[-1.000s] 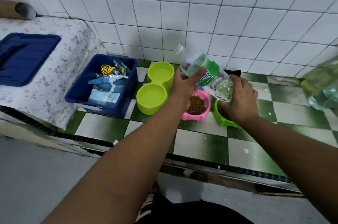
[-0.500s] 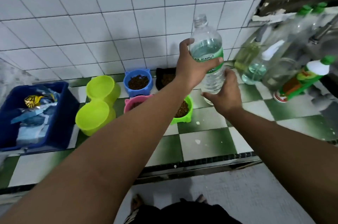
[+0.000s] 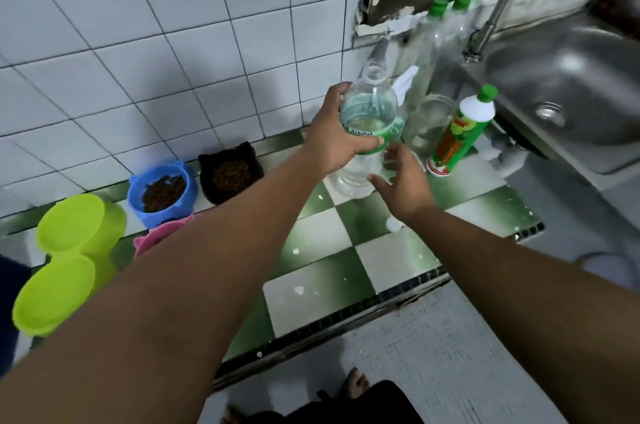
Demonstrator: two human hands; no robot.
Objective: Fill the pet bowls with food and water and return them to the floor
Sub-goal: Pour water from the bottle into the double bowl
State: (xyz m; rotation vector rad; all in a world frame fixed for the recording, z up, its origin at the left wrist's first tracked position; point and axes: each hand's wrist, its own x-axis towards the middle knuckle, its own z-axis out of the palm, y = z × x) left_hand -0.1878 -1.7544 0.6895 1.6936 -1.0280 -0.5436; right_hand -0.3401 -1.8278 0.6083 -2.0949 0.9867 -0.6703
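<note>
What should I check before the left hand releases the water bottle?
1. Is the water bottle upright: ok.
2. Grip of the left hand round the label: ok.
3. Bottle capped: not ok, the neck is open.
4. Bottle base resting on the counter: cannot tell.
5. Is the right hand free: ok, open beside the bottle's lower part.
6. Kibble in the blue bowl and black bowl: ok. Water in the lime double bowl: cannot tell.

dim, cool light; soft shadows on wall tiles [image 3: 166, 52]; edges bowed, perhaps blurred.
</note>
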